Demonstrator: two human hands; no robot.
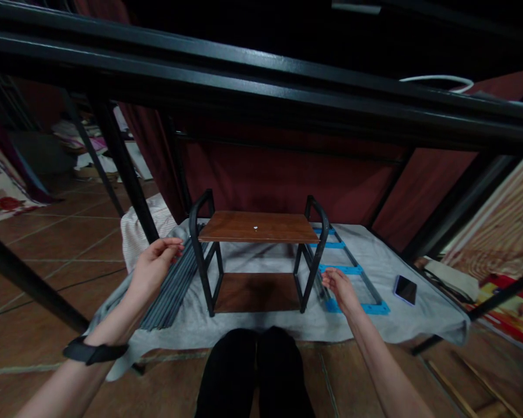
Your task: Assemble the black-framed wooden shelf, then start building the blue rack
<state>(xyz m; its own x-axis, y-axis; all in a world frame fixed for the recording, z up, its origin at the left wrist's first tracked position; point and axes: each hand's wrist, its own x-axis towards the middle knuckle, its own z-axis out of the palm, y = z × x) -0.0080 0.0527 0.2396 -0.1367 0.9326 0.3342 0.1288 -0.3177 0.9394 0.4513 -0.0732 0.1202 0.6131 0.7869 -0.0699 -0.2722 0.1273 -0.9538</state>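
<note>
A small two-tier rack with brown wooden shelves [264, 225] and a black metal frame [207, 273] stands upright on a cloth-covered surface. On its upper shelf is a tiny white spot or piece [255, 227]. My left hand [153, 264] hovers left of the rack, above a bundle of grey rods [174, 296], with thumb and fingers pinched together. My right hand [339, 285] is just right of the rack, near a grey frame with blue connectors [366, 307], its fingertips drawn together. Whether either pinch contains something small cannot be made out.
Grey cloth [375, 249] covers the low surface, where a phone [405, 289] lies at the right. A thick black metal beam [261, 75] crosses overhead, and a slanting black post [122, 168] stands at the left. Dark red curtain [287, 180] hangs behind.
</note>
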